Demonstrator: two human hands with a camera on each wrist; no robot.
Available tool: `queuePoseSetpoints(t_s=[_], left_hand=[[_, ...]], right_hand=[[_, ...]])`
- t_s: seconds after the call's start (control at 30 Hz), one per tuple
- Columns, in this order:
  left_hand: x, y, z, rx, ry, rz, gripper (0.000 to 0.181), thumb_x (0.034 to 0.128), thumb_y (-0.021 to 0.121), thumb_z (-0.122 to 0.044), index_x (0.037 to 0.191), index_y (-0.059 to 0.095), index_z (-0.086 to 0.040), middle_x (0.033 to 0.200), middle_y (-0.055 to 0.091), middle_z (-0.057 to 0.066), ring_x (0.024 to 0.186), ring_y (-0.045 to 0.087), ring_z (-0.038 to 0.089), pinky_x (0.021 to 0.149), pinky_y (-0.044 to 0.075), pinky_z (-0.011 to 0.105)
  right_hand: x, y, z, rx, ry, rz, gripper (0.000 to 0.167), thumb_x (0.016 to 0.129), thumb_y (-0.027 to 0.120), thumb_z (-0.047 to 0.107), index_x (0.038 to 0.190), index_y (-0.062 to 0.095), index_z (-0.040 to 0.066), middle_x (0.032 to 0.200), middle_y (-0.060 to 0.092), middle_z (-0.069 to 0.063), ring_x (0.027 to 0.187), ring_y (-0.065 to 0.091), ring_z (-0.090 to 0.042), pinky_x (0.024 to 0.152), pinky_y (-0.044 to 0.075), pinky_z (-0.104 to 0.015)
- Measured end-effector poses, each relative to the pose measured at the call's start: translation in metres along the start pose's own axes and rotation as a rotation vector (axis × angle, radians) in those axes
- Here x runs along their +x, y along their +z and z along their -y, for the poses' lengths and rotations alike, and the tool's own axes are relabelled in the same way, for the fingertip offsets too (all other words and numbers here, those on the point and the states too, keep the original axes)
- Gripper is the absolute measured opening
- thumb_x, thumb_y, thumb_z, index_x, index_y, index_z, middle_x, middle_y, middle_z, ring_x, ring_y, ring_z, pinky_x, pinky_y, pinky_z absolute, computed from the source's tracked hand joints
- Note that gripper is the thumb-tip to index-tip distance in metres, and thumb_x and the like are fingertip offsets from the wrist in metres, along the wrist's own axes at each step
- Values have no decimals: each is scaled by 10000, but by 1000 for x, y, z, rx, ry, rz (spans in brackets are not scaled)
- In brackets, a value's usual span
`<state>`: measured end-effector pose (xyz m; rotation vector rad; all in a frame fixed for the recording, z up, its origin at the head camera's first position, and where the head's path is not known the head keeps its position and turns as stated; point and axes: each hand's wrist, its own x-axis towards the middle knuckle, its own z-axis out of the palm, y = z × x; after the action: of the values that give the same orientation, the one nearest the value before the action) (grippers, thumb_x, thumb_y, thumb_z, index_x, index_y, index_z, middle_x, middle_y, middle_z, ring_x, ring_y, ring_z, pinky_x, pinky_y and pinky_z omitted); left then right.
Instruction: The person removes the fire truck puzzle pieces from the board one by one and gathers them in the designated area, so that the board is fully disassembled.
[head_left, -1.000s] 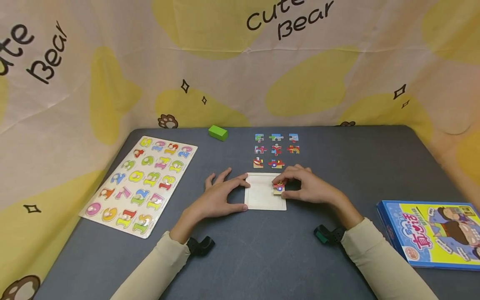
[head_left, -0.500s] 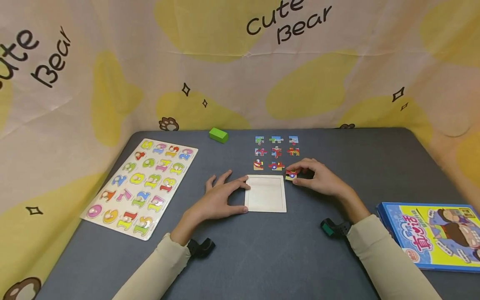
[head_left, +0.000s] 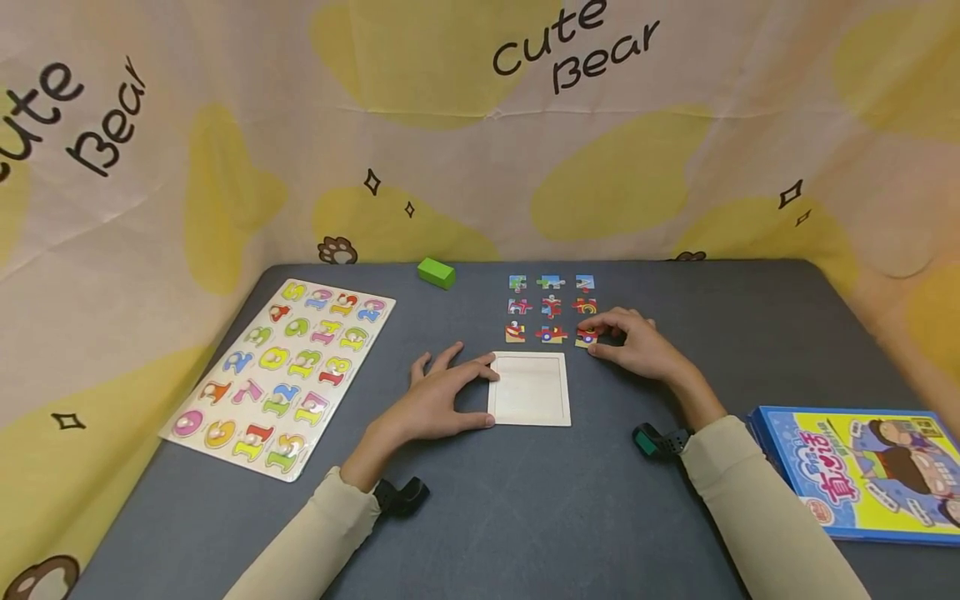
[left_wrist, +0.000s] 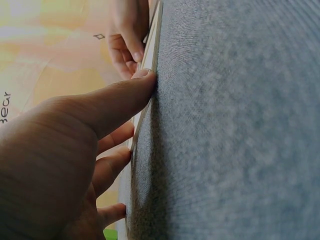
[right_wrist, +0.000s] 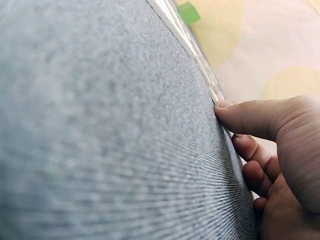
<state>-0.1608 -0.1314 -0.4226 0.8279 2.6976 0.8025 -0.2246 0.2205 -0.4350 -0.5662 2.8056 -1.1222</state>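
Observation:
My right hand (head_left: 637,343) pinches a red and yellow jigsaw puzzle piece (head_left: 587,339) between thumb and index finger, at the right end of the lowest row of pieces. Several other jigsaw pieces (head_left: 551,307) with colourful pictures lie apart in neat rows beyond the white puzzle tray (head_left: 529,388). The tray holds no piece. Along its left edge, the spread thumb and index finger of my left hand (head_left: 435,403) touch the rim. In the left wrist view the thumb (left_wrist: 132,85) presses at the tray's edge. The right wrist view hides the pinched piece's face.
A number puzzle board (head_left: 279,375) lies slanted at the left of the dark table (head_left: 525,517). Near the back edge sits a green block (head_left: 437,273). A blue and yellow box (head_left: 862,475) lies at the right, beside the right sleeve. A printed curtain (head_left: 480,167) hangs behind.
My right hand has carried the puzzle piece out of the tray, rightward and away from me, to the end of the lowest row. The left hand stays at the tray's edge.

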Motion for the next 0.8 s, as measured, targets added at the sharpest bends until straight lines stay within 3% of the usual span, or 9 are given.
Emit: queuePoseSetpoints(t_s=[0.8], left_hand=[[0,-1,-1,-6,-8,6,523,882,789,-416,1354,605,-286,1653,364,-65,1589,104,392,1168,-47,721]], right_hand=[[5,1,2,-30,13,0,294,930,714,126,1223,707,143,1060,580,-91,942,376,-217,799,154,-426]])
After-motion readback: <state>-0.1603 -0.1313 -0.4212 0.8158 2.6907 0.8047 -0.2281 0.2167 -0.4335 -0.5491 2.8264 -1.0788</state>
